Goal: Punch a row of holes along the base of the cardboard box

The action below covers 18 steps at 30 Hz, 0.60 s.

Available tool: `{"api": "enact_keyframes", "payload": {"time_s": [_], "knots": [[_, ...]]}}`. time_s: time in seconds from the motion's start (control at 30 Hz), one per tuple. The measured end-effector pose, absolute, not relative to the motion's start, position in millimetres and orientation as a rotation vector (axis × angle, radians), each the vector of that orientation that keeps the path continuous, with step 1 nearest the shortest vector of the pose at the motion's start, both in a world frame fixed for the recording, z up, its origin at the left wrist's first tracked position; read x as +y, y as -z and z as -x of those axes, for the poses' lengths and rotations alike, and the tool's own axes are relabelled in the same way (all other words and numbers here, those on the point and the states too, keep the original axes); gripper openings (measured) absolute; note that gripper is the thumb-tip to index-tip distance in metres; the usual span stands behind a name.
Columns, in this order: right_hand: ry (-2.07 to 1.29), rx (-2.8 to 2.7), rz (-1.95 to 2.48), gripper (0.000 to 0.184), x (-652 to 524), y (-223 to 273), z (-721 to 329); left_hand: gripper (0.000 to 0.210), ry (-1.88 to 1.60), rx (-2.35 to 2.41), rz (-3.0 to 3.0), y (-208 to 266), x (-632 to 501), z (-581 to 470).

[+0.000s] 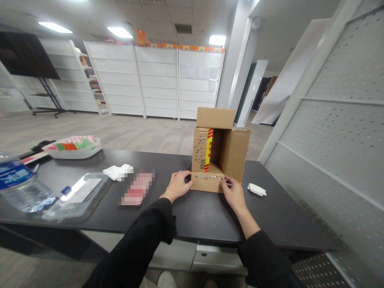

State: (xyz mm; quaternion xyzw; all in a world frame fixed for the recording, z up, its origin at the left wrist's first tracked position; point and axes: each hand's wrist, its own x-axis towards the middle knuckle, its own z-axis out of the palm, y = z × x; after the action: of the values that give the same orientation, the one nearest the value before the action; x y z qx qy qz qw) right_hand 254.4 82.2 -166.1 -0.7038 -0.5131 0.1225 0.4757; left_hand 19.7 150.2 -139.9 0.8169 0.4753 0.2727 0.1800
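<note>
A brown cardboard box [235, 152] stands on its side on the dark table, its opening facing me and its flaps spread. Small silver, round-looking studs form a row on the lower flap [207, 183]; more dot the left flap [199, 150], beside a yellow and red tape strip [209, 150]. My left hand [179, 185] is closed at the left edge of the lower flap, thumb and fingers pinching it. At that flap's right end, my right hand [233, 193] is closed around a slim grey stick-like object [229, 184], mostly hidden by the fingers.
Left on the table [204, 216] are a phone [138, 190] with a blurred-out screen, crumpled tissue [117, 172], a clear plastic case [84, 196], a water bottle [21, 184] and a white basket [75, 150] of colourful packets. Another tissue [257, 189] lies right, near a perforated panel [339, 120].
</note>
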Motion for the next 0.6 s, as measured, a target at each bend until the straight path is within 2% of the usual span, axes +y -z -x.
{"api": "enact_keyframes", "payload": {"time_s": [0.17,0.6], "knots": [[-0.159,-1.312,1.876,0.042,77,160,-252,0.028,-0.760,1.391,-2.307,138,148,-21],[-0.067,-1.390,1.933,0.040,72,154,-246,0.027,-0.750,1.421,-2.378,136,146,-22]]}}
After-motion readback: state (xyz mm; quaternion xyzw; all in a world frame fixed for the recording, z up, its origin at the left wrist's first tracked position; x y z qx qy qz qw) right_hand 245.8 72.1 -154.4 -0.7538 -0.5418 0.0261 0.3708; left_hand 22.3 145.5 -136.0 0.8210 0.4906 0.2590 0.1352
